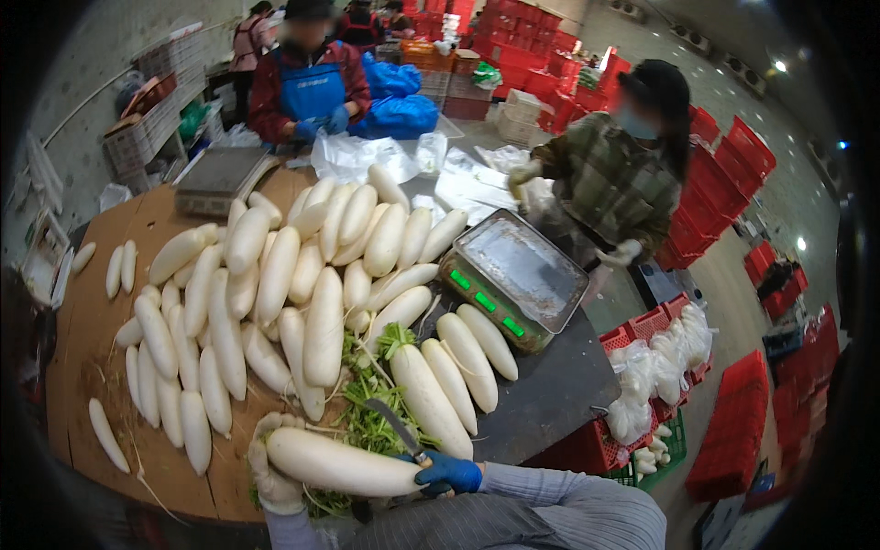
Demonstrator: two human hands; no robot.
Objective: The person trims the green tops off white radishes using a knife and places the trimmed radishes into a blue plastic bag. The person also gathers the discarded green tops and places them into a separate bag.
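Note:
My left hand, in a pale glove, cups the thick left end of a long white daikon radish at the table's near edge. My right hand, in a blue glove, grips a knife with a curved dark blade and also touches the radish's right end. The blade points up and left, above cut green leaf tops. Just beyond lies a daikon with a trimmed leafy stub, beside several bare ones. A large heap of daikons covers the middle of the table.
A digital scale with green displays stands at the right, another scale at the far left. Two co-workers stand across the table near white plastic bags. Red crates with bagged goods sit right of the brown tabletop.

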